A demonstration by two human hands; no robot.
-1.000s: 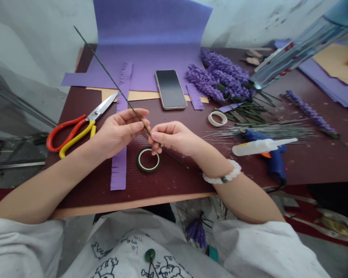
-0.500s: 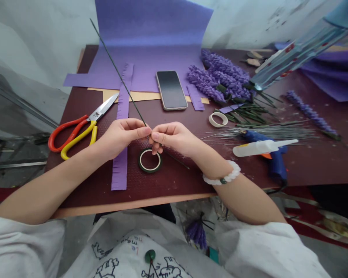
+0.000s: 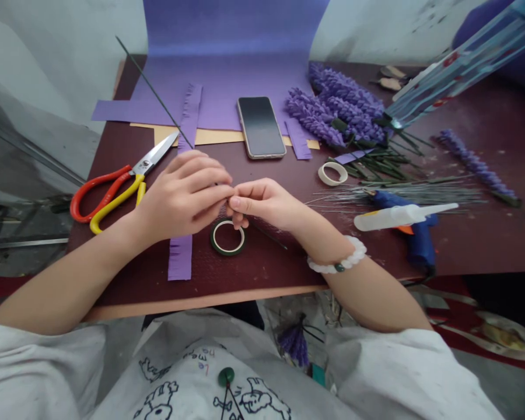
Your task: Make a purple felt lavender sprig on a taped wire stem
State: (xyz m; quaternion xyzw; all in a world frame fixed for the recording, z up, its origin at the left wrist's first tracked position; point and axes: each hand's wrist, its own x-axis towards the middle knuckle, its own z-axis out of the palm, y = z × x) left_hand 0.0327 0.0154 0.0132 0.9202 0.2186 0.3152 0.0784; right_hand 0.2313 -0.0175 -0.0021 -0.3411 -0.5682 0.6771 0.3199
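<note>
left hand (image 3: 190, 189) has rolled over in the last half second, its back now facing up, and the stem (image 3: 154, 91) leans further left. right hand (image 3: 265, 204) has thumb and forefinger pinched together on the stem, seemingly to fix one point of so thin a thing. the left fingers are half curled, tips meeting the right's; its thumb is mostly hidden, so whether it grips or merely rests cannot be told. the stem's long end slants up beyond the left knuckles, across the strip (image 3: 181, 258), probably to keep clear of the palms. tape (image 3: 228, 253) lies just below the fingers, perhaps for easy reach; scissors (image 3: 140, 167) lie beside the left hand, blades pointing away.
</note>
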